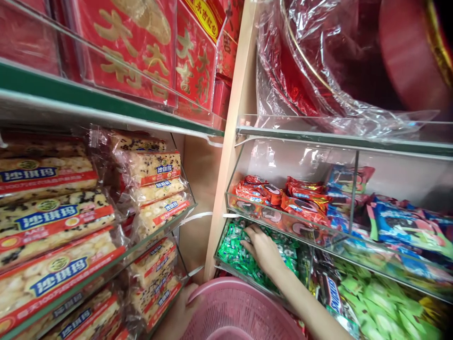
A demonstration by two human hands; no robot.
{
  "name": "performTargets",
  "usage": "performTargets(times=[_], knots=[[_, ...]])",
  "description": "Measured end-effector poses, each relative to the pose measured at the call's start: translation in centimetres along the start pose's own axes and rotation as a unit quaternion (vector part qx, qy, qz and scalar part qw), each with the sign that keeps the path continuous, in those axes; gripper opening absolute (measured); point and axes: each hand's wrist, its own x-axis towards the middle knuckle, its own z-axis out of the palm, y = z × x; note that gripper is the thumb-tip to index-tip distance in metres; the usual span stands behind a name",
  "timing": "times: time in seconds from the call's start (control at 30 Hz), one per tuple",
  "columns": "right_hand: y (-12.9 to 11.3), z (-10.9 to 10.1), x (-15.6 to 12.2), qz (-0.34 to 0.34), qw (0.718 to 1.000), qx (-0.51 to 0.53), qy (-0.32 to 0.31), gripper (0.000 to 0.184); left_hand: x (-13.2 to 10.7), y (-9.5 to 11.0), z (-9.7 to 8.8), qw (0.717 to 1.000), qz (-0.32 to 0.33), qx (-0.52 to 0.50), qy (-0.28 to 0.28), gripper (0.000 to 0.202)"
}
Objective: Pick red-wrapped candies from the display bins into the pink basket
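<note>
My right hand (262,249) reaches into a clear shelf bin of small green-wrapped candies (231,243). Its fingers bend down onto the candies, with the thumb apart from them; no candy shows in its grasp. Below the bin is a pink plastic basket (244,309) with slotted walls. My left hand (189,304) grips its left rim, the thumb over the edge and the other fingers mostly hidden. The part of the basket in view shows no goods; its bottom is cut off by the frame.
Packaged sachima bars (63,212) fill shelves at left. Red envelopes (141,56) stand above them. A wooden post (226,156) divides the shelving. Red-wrapped snacks (304,203) and blue packets (410,226) lie above the candies; green-wrapped sweets (382,297) are at lower right.
</note>
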Motion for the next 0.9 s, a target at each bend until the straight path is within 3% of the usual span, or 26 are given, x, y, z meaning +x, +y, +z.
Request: performTargets(times=[0.27,0.53,0.73,0.9], knots=[[1.2,0.5,0.7,0.052,0.996,0.039,0.06,0.032,-0.2,0.9,-0.2,1.0,0.012,-0.013,-0.011,0.034],[3.2,0.3,1.8,0.059,0.971,0.163,0.165,0.037,-0.1,0.8,-0.1,0.999,0.025,-0.009,-0.019,0.034],[2.1,-1.3,0.3,0.016,0.965,0.228,0.13,0.033,-0.2,1.0,-0.1,0.999,0.026,-0.036,-0.011,0.033],[-0.7,-3.7,-4.1,-0.003,0.961,0.272,0.049,0.031,-0.2,1.3,-0.2,0.997,0.007,-0.068,-0.022,0.03]])
